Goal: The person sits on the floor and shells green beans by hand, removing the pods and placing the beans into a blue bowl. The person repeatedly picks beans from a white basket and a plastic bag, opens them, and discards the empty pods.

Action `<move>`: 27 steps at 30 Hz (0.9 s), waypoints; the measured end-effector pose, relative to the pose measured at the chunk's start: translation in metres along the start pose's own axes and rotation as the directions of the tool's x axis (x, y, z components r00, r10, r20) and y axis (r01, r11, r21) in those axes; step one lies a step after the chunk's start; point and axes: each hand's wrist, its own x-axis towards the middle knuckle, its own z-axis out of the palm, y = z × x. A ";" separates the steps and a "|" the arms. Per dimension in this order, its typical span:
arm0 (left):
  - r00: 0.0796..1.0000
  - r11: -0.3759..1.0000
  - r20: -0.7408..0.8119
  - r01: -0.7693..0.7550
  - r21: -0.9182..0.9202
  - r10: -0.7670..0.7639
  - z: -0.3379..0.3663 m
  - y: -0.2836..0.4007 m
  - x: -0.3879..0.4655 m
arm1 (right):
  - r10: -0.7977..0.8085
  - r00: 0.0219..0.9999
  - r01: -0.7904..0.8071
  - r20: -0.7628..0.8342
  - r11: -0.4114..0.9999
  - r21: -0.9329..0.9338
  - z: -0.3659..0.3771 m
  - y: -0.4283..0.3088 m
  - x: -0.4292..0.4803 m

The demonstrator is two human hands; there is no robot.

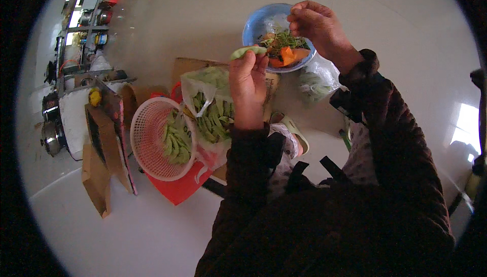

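Observation:
Between the thumb and fingers of my left hand is a pale green bean pod, lying nearly level. My right hand is raised at the right rim of a blue plastic basin, its thumb and fingertips pinched together; nothing can be made out between them. Green trimmings and orange peel-like scraps lie in the basin. Left of my left wrist, a clear plastic bag holds many green pods. A pink mesh basket beside it contains more pods.
Under the basket lies a red bag, with a cardboard sheet behind. A clear bag of greens sits right of the basin. Folded cardboard and a metal rack with pots stand left. A green clog shows below.

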 end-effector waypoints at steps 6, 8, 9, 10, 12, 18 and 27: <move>0.993 0.998 -0.100 -0.057 -0.005 0.056 0.021 0.010 -0.012 | -0.048 0.998 0.028 -0.048 0.937 -0.347 -0.011 -0.001 0.010; 0.995 0.995 0.061 -0.078 0.054 0.075 0.034 0.018 -0.023 | -0.050 0.998 0.024 -0.027 0.803 -0.595 -0.012 0.011 0.016; 0.991 0.992 0.112 -0.080 0.093 0.070 0.039 0.025 -0.032 | -0.077 0.997 0.067 0.012 0.762 -0.644 -0.012 0.019 0.017; 0.990 0.979 0.111 -0.100 0.176 0.082 0.043 0.033 -0.044 | -0.094 0.995 0.090 0.032 0.715 -0.693 -0.014 0.026 0.019; 0.990 0.952 0.065 -0.137 0.274 0.124 0.045 0.057 -0.071 | -0.163 0.982 0.171 0.091 0.587 -0.791 -0.016 0.038 0.024; 0.905 0.446 -0.108 -0.096 0.890 0.412 -0.002 0.166 -0.157 | -0.231 0.948 0.269 0.218 0.221 -0.937 -0.015 0.061 0.036; 0.809 0.034 -0.439 0.464 0.885 0.391 -0.137 0.237 -0.195 | -0.245 0.945 0.255 0.217 0.139 -0.957 -0.007 0.059 0.035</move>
